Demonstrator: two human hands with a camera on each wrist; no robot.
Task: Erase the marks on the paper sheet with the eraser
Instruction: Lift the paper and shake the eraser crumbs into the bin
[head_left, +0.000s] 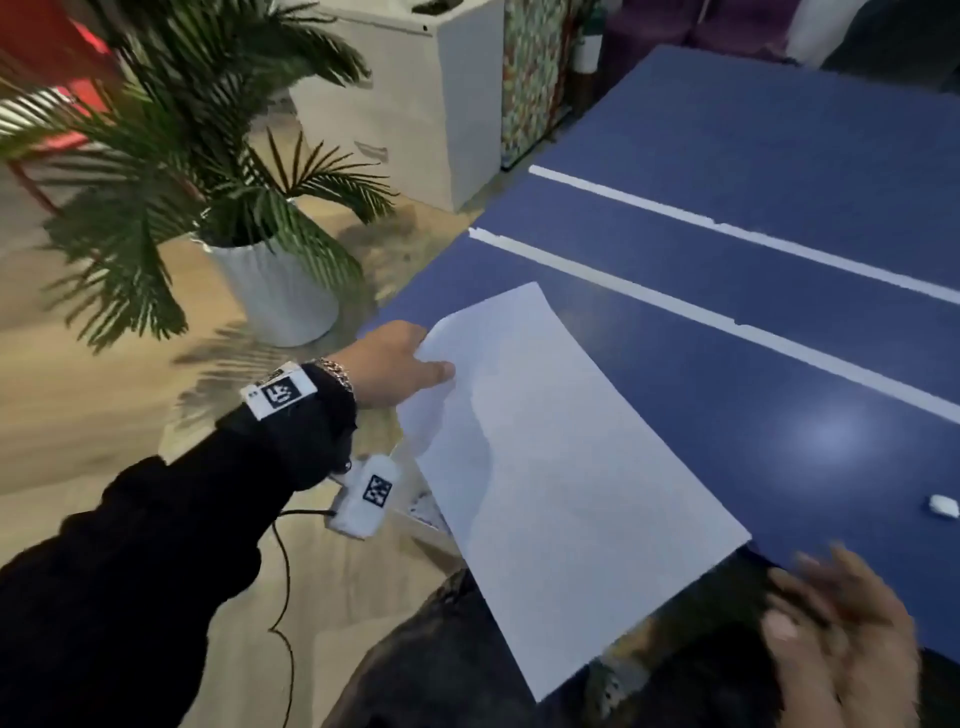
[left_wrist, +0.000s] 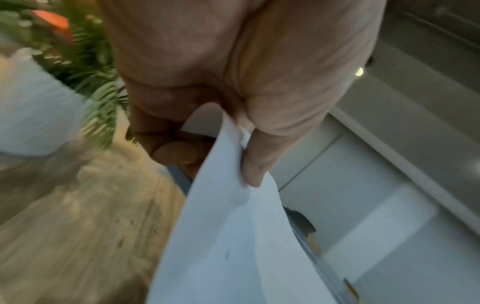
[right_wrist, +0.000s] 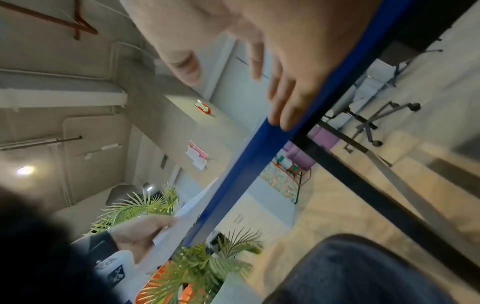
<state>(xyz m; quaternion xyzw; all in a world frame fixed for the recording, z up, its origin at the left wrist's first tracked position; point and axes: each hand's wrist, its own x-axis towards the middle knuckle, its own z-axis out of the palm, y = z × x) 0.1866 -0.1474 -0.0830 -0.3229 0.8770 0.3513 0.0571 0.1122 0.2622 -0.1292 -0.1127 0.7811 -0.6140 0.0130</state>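
— What is being seen nearest?
— The right hand (head_left: 836, 639) is being held with fingers (right_wrist: 283, 107) spread wide, gripping nothing, at the desk's (head_left: 779, 208) near edge.
— And the paper sheet (head_left: 561, 467)?
— It is being pinched at its left edge by the left hand (head_left: 395, 364), overhanging the desk's near-left corner.
— The eraser (head_left: 943, 505)?
— It is lying on the desk, right of the sheet.

Sleeve (head_left: 130, 525): black, long
Wrist (head_left: 337, 374): chain bracelet
Wrist camera (head_left: 369, 493): white, checkered tags, thin black cable
Trousers (head_left: 441, 670): dark
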